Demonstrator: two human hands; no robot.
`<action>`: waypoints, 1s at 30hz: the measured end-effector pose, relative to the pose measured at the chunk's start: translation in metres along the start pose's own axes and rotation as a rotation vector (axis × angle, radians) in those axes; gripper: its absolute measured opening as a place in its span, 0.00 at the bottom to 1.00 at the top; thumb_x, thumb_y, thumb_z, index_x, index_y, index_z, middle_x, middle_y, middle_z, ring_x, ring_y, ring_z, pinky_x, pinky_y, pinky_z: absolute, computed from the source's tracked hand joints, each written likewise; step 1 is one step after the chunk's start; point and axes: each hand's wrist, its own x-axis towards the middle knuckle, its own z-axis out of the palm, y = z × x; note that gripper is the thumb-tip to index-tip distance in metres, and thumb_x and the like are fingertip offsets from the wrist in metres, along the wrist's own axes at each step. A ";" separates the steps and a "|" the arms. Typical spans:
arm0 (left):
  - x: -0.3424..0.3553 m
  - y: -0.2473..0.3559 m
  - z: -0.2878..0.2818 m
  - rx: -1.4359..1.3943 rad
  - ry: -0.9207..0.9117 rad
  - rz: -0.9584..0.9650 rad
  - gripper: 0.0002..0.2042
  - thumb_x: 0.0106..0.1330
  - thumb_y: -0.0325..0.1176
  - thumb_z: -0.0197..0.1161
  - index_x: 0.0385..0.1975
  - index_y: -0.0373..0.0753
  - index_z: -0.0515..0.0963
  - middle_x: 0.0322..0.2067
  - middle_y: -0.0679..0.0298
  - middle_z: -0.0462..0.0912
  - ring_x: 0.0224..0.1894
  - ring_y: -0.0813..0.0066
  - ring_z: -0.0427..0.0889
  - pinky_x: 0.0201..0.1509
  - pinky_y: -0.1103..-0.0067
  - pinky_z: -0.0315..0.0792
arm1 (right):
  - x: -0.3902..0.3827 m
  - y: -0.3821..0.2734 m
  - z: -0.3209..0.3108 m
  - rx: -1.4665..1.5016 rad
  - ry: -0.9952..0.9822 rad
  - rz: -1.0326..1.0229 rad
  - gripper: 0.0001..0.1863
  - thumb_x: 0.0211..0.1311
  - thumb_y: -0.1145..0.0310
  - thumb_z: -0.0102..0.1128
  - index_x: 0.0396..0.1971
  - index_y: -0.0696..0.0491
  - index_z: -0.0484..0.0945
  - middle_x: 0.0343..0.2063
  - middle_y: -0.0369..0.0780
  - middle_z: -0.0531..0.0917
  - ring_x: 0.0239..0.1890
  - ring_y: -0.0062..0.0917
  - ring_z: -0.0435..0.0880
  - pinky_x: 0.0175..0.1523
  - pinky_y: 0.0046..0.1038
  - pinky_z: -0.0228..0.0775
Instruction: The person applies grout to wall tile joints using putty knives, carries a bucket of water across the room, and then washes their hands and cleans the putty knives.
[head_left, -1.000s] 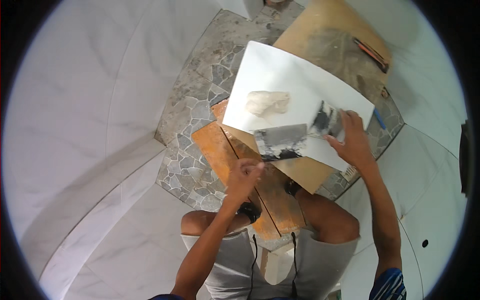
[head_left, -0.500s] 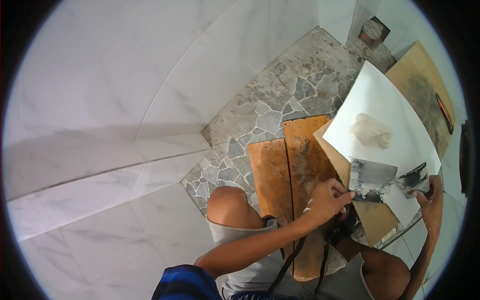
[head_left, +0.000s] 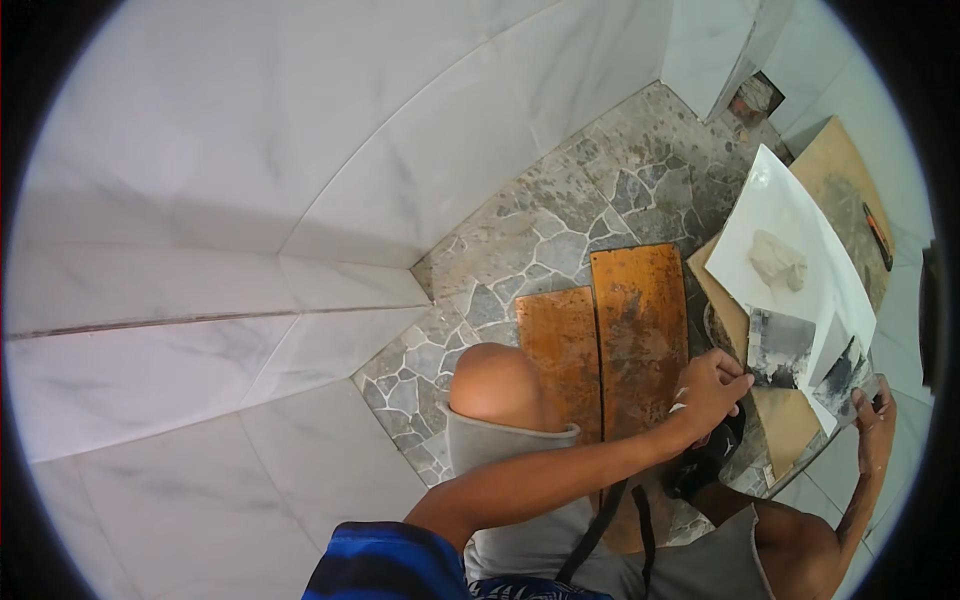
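Observation:
My left hand (head_left: 714,392) is closed, its fingertips pinching the lower left corner of a flat grey putty scraper (head_left: 782,340), whose lower edge is smeared black and white. In my right hand (head_left: 874,408), thumb and fingers grip a second putty scraper (head_left: 846,378), streaked with dark and pale paste and tilted beside the first. Both blades are over the lower part of a curved white sheet (head_left: 815,240). A mound of beige paste (head_left: 777,261) lies on that sheet, above the scrapers.
Under the white sheet is a brown board (head_left: 785,425). Another brown board (head_left: 835,165) behind it bears an orange-and-black utility knife (head_left: 878,236). Worn orange wooden planks (head_left: 642,310) lie on the stone-patterned floor (head_left: 560,245). Marble-look tiled walls (head_left: 220,130) rise at the left.
The view has shifted, so hands, sheet and planks appear further right. The right-hand scraper has turned steeper. Both hands keep their grip.

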 end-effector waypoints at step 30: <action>-0.020 0.074 -0.067 0.020 0.272 0.559 0.06 0.63 0.28 0.57 0.37 0.37 0.73 0.30 0.67 0.76 0.27 0.83 0.73 0.32 0.83 0.70 | -0.084 -0.091 0.003 0.286 -0.207 -0.102 0.22 0.58 0.68 0.63 0.50 0.64 0.73 0.39 0.41 0.80 0.36 0.22 0.81 0.37 0.24 0.80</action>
